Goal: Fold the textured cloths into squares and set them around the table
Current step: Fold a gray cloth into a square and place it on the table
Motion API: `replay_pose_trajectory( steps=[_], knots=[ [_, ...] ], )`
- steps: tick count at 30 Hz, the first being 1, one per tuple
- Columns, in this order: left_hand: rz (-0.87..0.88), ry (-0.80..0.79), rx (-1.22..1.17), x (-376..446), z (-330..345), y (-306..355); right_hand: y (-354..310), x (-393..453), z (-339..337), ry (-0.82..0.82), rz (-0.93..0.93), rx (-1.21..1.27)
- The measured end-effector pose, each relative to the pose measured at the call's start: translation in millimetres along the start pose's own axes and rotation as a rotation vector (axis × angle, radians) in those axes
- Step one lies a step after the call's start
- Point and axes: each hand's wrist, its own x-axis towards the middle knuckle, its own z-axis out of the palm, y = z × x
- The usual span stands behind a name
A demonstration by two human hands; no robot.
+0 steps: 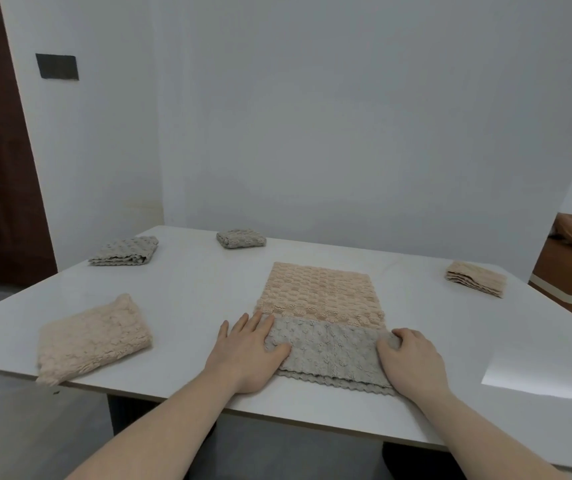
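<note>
The head view is showing both hands working one two-sided textured cloth lying near the front edge of the white table. The left hand is pressing the left end of the turned-up grey flap with its fingers nearly straight and spread; the thumb is lying on the grey face. The right hand is gripping the flap's right end with curled fingers; the exact pinch is hidden under the knuckles. The peach face of the cloth is lying flat beyond the flap.

To perform this fold well, both ends should be carried forward together, keeping the zigzag hem parallel to the far edge, then pressed flat along the crease before any cross fold.

Four folded cloths are sitting around the table: a peach one at front left, a grey one at far left, a grey one at the far edge, and a peach one at right.
</note>
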Motion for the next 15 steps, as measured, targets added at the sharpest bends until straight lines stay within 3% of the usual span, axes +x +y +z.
replay_pose_trajectory(
  steps=[5,15],
  knots=[
    [0.001,0.013,-0.013,0,0,0,0,-2,-3,0.005,0.024,0.026],
    [0.013,0.058,-0.062,-1,-3,-1,-1,-10,-14,0.06,0.051,0.321]
  ],
)
